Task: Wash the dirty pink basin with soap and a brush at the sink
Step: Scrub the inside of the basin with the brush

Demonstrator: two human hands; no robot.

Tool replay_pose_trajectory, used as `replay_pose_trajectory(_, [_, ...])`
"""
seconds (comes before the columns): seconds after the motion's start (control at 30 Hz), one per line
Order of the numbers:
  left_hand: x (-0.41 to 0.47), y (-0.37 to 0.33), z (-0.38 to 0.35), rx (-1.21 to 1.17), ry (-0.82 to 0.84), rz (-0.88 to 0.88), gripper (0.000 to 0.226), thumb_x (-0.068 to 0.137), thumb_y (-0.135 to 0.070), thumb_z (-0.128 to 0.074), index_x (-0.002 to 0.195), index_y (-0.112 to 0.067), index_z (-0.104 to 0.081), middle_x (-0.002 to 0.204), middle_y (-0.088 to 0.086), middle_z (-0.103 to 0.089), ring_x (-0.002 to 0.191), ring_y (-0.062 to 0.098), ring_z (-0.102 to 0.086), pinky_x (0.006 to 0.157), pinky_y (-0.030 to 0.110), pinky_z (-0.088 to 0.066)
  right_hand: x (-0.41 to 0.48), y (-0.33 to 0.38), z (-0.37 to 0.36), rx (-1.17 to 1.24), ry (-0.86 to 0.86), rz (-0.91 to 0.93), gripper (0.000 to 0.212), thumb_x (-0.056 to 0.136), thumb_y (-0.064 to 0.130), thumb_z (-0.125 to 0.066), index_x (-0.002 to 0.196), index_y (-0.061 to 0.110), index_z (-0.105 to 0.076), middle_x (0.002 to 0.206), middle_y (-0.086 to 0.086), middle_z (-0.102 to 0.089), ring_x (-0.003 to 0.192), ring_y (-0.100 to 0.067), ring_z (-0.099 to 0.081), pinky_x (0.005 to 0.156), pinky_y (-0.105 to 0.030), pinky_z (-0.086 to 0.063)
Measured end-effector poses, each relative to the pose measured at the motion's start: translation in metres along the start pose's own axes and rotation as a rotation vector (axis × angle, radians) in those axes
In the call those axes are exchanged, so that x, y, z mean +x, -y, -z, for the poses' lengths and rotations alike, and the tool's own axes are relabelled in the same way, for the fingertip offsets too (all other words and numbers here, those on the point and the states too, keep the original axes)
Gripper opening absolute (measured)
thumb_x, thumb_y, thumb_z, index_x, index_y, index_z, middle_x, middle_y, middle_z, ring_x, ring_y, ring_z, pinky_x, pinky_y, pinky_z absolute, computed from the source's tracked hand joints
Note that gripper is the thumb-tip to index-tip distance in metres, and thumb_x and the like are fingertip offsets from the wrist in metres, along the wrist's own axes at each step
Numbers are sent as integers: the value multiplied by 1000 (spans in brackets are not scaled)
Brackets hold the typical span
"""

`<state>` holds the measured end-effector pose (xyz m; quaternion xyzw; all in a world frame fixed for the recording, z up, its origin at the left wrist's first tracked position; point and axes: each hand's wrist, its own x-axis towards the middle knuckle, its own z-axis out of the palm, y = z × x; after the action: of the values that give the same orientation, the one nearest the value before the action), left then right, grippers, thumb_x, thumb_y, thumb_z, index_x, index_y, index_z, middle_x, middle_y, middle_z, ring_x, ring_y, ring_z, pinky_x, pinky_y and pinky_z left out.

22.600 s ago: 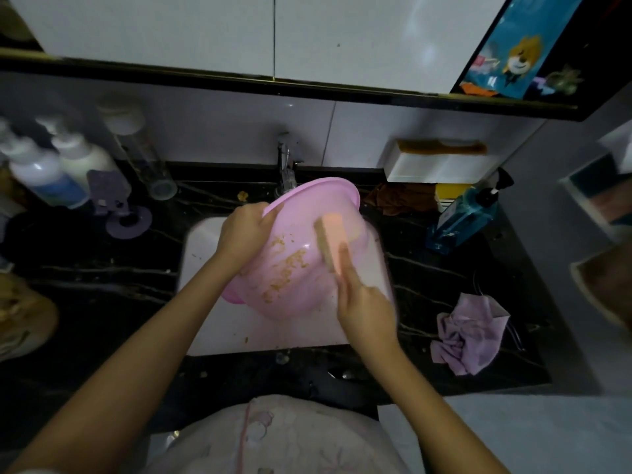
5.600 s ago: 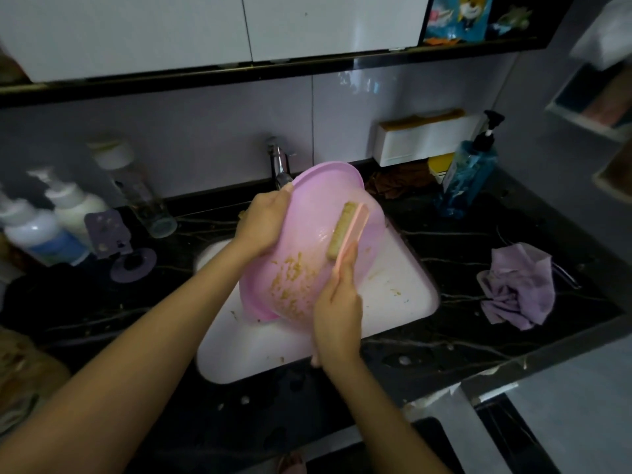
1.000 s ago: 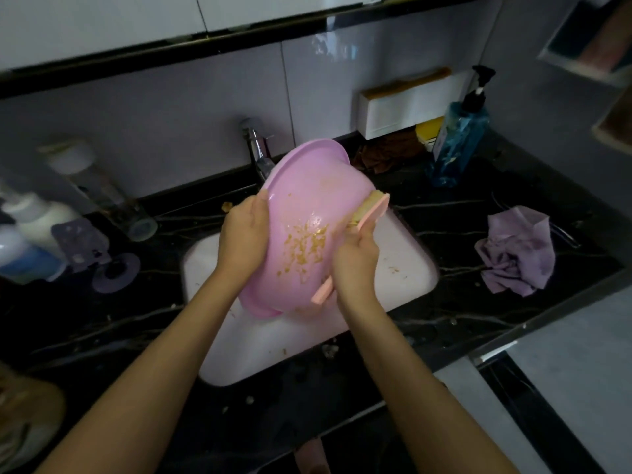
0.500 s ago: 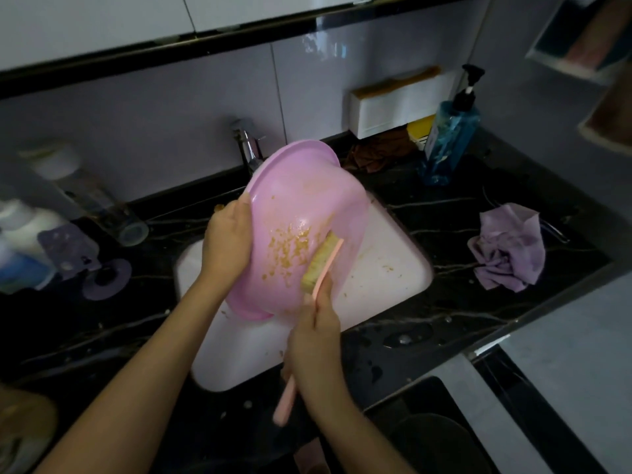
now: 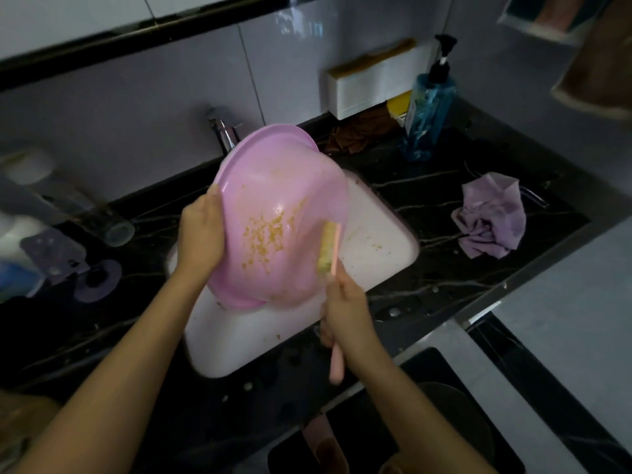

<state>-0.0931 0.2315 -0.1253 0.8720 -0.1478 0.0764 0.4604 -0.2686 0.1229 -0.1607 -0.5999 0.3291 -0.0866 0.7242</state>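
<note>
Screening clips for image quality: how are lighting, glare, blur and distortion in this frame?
Head view: dim overall, the black counter sunk in shadow, the white sink and pink basin standing out; a small glare spot on the basin's wall; the clear bottle at left is smeared, the brush in the right hand fairly sharp; wide-angle bending slants the wall lines.

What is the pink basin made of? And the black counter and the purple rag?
The pink basin looks like plastic: smooth and shiny, with a bright glint and some light showing through its wall. The counter seems to be polished stone, or a stone look: black with pale veins. The purple rag is soft fabric, crumpled into folds.
</note>
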Motion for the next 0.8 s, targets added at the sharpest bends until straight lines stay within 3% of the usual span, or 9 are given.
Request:
replay_pose_trajectory(0.1, [-4, -2, 1, -9, 2, 27, 46, 103, -27, -32, 57, -19, -32, 58, -5, -38, 54, 5, -31, 56, 29, -22, 43, 15, 27, 50, -154, -129, 45, 102, 20, -26, 142, 36, -38, 56, 0, -37, 36, -9, -33, 34, -20, -30])
replay_pose_trajectory(0.17, [-4, -1, 1, -24, -3, 35, 46, 102, -27, -32, 57, -19, -32, 59, -5, -38, 55, 6, -32, 56, 29, -24, 60, 27, 37, 24, -167, -175, 47, 101, 18, -24, 143, 34, -35, 58, -1, -36, 42, -12, -32, 35, -20, -31])
replay_pose_trajectory(0.27, [-4, 1, 2, -59, -20, 48, 44, 102, -28, -33, 59, -18, -33, 59, -6, -37, 55, 4, -31, 51, 20, -28, 64, 41, 33, 21, -50, -181, 43, 99, 13, -28, 137, 29, -41, 57, 1, -39, 44, -10, -33, 37, -20, -30])
replay_pose_trajectory(0.37, [-5, 2, 0, -96, -38, 79, 41, 102, -27, -33, 64, -12, -37, 59, -6, -38, 55, 4, -31, 50, 14, -29, 64, 26, 5, -79, 24, -204, 47, 95, 7, -38, 140, 22, -37, 66, 0, -48, 48, -14, -44, 38, -22, -37])
replay_pose_trajectory(0.5, [-3, 3, 2, -87, -37, 91, 45, 102, -28, -33, 59, -18, -35, 59, -5, -39, 54, 4, -31, 50, 15, -29, 34, 7, -32, -72, 119, -365, 57, 87, -3, -37, 141, 11, -25, 88, -15, -49, 48, -20, -52, 35, -21, -42])
replay_pose_trajectory(0.63, [5, 11, 7, -87, -21, 127, 41, 102, -30, -32, 68, -10, -43, 64, -3, -44, 60, 5, -36, 57, 23, -33, -6, 27, -37, -64, 316, -258, 48, 93, -3, -31, 137, 15, -24, 85, -9, -45, 56, -16, -46, 35, -18, -41])
replay_pose_trajectory(0.73, [6, 11, 7, -94, -6, 115, 41, 103, -29, -32, 66, -11, -40, 62, -7, -42, 57, 1, -34, 55, 15, -33, 35, 38, -30, -295, 91, -90, 49, 100, 12, -29, 147, 15, -14, 83, -7, -49, 64, -20, -53, 50, -25, -45])
replay_pose_trajectory(0.8, [1, 8, 4, -102, -12, 106, 41, 103, -26, -32, 65, -11, -40, 61, -8, -41, 55, 1, -34, 53, 12, -31, 66, 34, -19, -413, -30, -120, 50, 99, 14, -32, 147, 11, -17, 92, -8, -55, 78, -25, -58, 64, -33, -49])
